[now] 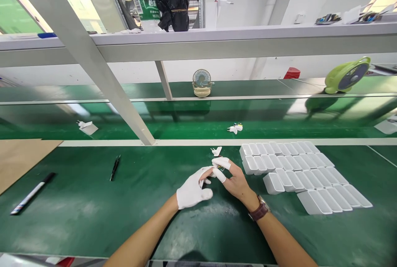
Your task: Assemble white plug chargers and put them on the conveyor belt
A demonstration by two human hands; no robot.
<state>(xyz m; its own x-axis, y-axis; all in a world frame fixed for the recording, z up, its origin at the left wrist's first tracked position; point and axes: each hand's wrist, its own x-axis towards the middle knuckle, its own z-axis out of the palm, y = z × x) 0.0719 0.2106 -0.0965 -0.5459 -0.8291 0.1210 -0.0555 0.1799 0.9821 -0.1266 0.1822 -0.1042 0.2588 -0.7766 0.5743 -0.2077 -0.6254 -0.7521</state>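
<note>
My left hand (pixel 194 190) wears a white glove and pinches toward a small part (pixel 219 168) held between both hands above the green table. My right hand (pixel 234 178) has white finger cots on the thumb and forefinger, a brown watch on the wrist, and its fingers close on the same small part. What the part is stays too small to tell. A small white plug piece (pixel 216 150) lies on the table just beyond the fingertips.
Rows of white plastic cases (pixel 297 171) lie to the right. A black pen (pixel 114 167) and a marker (pixel 32 193) rest at the left near a cardboard sheet (pixel 21 157). White plug parts (pixel 235 128) (pixel 87 126) sit on the green belt; fans (pixel 201 82) (pixel 346 75) stand behind.
</note>
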